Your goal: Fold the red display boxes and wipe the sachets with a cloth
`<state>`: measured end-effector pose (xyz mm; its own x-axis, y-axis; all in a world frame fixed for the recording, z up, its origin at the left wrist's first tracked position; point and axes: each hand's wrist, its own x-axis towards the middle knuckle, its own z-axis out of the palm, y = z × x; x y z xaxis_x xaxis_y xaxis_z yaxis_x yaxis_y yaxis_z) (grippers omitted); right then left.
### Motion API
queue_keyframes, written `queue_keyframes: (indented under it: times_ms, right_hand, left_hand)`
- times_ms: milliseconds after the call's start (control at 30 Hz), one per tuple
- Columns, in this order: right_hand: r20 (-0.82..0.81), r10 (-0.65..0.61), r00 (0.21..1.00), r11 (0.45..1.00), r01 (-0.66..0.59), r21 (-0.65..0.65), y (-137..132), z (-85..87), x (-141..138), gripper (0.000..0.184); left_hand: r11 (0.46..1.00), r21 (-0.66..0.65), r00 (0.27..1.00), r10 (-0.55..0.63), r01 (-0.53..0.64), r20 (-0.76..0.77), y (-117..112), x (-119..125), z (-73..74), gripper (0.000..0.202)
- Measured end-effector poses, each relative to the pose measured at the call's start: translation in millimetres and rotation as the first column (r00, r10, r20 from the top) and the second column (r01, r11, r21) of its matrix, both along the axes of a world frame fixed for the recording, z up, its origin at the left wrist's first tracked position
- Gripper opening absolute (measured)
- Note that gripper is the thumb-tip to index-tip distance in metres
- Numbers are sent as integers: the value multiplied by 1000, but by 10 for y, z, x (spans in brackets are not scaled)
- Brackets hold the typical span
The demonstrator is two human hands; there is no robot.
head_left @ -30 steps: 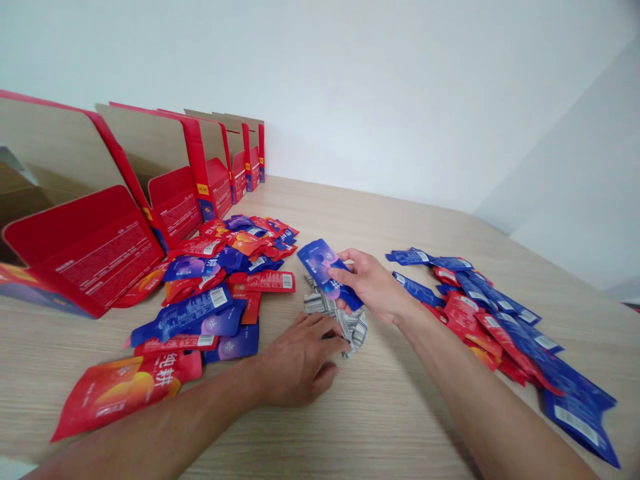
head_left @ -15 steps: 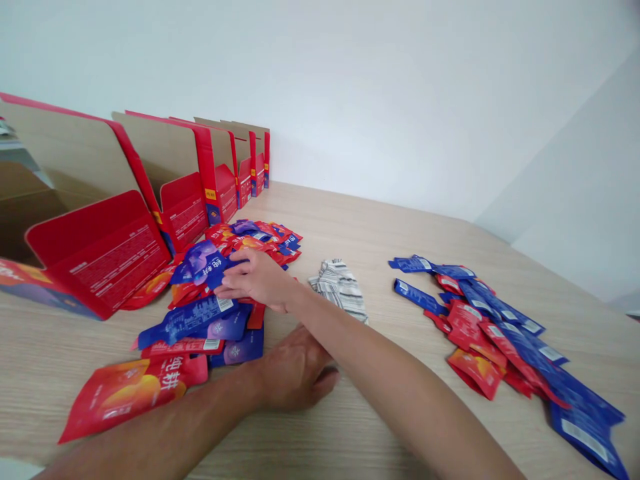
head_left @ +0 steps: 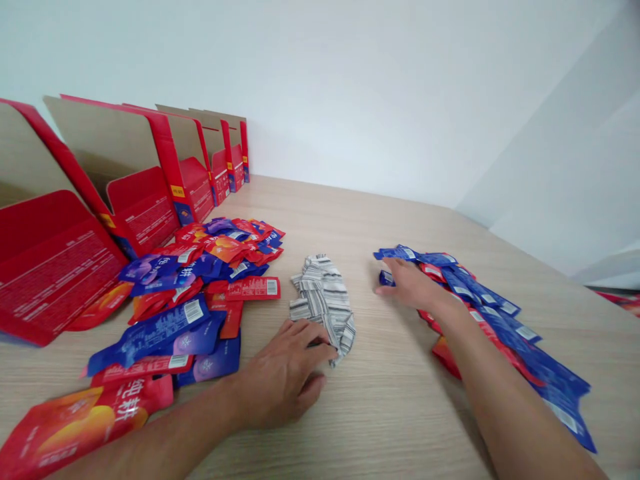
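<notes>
My right hand [head_left: 407, 283] is over the right-hand spread of pouches, its thumb and fingers apart on either side of the end of a blue pouch [head_left: 386, 277]. Most of that pouch is hidden under the hand. My left hand [head_left: 287, 373] rests low at the middle of the table, fingers bent and thumb apart. Its fingertips reach the near edge of a grey-and-white striped cloth [head_left: 327, 293]; whether they touch it I cannot tell. Left of the cloth lies a heap of red and blue pouches [head_left: 200, 267], with a red pouch [head_left: 255, 288] at its right side.
A row of red cardboard boxes [head_left: 143, 200] with open flaps stands along the left, running back to the white wall [head_left: 350, 100]. Near the front left lies a large red-orange pouch [head_left: 90, 420]. Blue pouches [head_left: 525, 360] overlap towards the front right of the wooden table [head_left: 320, 207].
My right hand has moved from the left heap across to the right-hand pouches. A red pouch now lies at the heap's right side. The view has turned slightly right.
</notes>
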<state>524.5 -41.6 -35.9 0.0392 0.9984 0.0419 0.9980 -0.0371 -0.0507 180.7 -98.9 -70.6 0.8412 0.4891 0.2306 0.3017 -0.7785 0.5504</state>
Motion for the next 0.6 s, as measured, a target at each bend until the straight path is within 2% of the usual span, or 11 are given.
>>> queue_keyframes:
  times_ms: [67,133,233,400,467,533,567,600]
  right_hand:
    - [71,-65,995,994,71,-85,-35,-52,244,63]
    - [129,-81,988,990,95,-101,-42,-77,302,52]
    - [200,-80,976,994,94,-62,-11,-53,192,36]
    - [195,-162,967,987,157,40,-6,92,-41,40]
    - [66,-123,990,984,113,135,-25,140,-168,36]
    - [-199,41,979,975,4,221,-41,142,-363,30]
    - [-358,147,922,970,-63,235,-48,121,-484,29]
    - [-506,235,830,964,-134,228,-55,88,-616,28]
  left_hand:
    - [1000,0,1000,0,0,1,-1,8,10,34]
    - [1000,3,1000,-5,5,-6,3,8,18,34]
    - [1000,7,1000,-15,15,-13,14,-9,16,35]
    - [1000,13,1000,-25,25,5,18,-40,5,38]
    - [999,14,1000,-31,31,4,14,-40,16,37]
    - [999,15,999,-37,37,1,12,-36,35,37]
    - [999,16,999,-37,37,3,12,-34,43,36]
    - [999,17,999,-37,37,6,12,-33,50,36]
